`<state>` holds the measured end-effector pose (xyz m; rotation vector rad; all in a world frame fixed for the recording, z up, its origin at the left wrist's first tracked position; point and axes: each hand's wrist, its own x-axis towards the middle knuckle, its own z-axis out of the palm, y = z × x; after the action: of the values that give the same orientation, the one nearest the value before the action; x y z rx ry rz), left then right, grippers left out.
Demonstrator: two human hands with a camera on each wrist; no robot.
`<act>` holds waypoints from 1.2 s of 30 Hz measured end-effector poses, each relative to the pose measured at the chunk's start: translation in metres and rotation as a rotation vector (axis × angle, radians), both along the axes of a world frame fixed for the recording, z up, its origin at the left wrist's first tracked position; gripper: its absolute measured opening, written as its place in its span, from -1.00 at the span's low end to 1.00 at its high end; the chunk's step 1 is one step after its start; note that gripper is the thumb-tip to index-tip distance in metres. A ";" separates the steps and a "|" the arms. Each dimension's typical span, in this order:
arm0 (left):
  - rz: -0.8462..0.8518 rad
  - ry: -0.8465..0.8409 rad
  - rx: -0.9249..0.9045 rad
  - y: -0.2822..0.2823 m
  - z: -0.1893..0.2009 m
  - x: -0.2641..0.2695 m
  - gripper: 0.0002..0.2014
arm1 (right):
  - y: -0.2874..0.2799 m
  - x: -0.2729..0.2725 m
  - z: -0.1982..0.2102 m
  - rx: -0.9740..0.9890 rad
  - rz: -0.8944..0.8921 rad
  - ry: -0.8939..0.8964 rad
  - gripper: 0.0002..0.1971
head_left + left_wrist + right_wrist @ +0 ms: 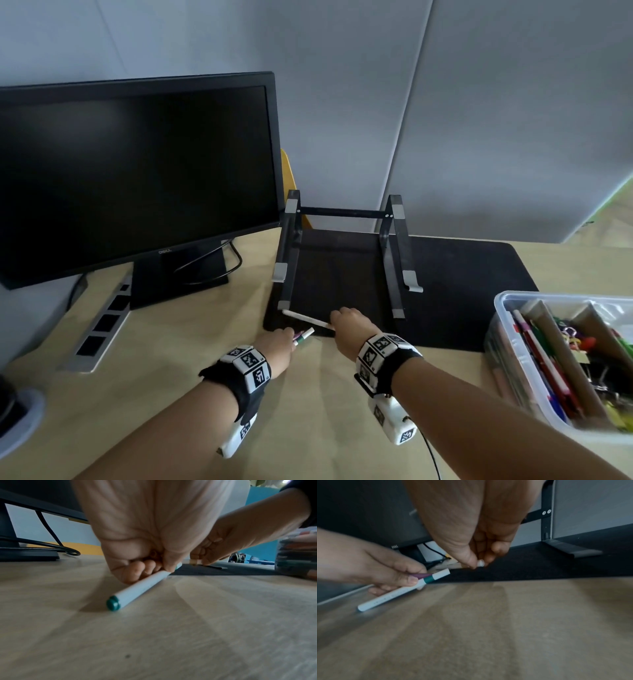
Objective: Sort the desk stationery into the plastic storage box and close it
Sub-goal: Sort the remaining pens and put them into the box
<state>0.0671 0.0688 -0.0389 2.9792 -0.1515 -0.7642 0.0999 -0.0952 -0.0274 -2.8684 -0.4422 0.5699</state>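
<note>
My left hand (279,342) grips a white marker with green ends (137,589) low over the wooden desk; in the right wrist view a purple-tipped pen (421,575) shows in the same grip beside the marker (399,592). My right hand (346,322) pinches the near end of a white pen (305,317) that lies on the black desk mat (462,281); its thumb and fingers close round the pen's end (480,562). The clear plastic storage box (507,346) stands open at the right, with cardboard dividers and several pens and clips inside.
A black monitor (137,171) stands at the back left with a power strip (102,329) in front of it. A black laptop stand (342,253) sits on the mat just behind my hands. Bare wooden desk (325,428) lies in front.
</note>
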 end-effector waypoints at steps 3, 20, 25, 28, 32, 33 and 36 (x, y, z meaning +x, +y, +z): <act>0.001 -0.073 -0.010 -0.010 0.004 -0.002 -0.72 | -0.013 -0.007 0.013 0.069 -0.095 -0.007 -0.77; -0.028 -0.164 -0.440 -0.124 0.076 -0.023 -0.37 | -0.135 -0.087 0.094 0.362 -0.237 -0.250 -0.59; -0.024 -0.216 -0.615 -0.181 0.100 -0.035 -0.52 | -0.191 -0.105 0.102 0.296 -0.312 -0.332 -0.53; 0.011 -0.228 -0.710 -0.212 0.105 -0.039 -0.53 | -0.220 -0.112 0.101 0.261 -0.352 -0.356 -0.55; 0.097 -0.199 -0.798 -0.246 0.104 -0.043 -0.54 | -0.249 -0.117 0.096 0.196 -0.401 -0.371 -0.71; 0.108 -0.214 -0.794 -0.254 0.104 -0.043 -0.56 | -0.255 -0.118 0.094 0.183 -0.414 -0.354 -0.71; 0.100 -0.272 -0.797 -0.277 0.107 -0.043 -0.61 | -0.270 -0.121 0.087 0.145 -0.412 -0.272 -0.64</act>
<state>0.0239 -0.2085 0.0681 2.2798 -0.2466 -0.1963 -0.0208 -0.3655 0.0594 -2.7832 0.0753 0.0741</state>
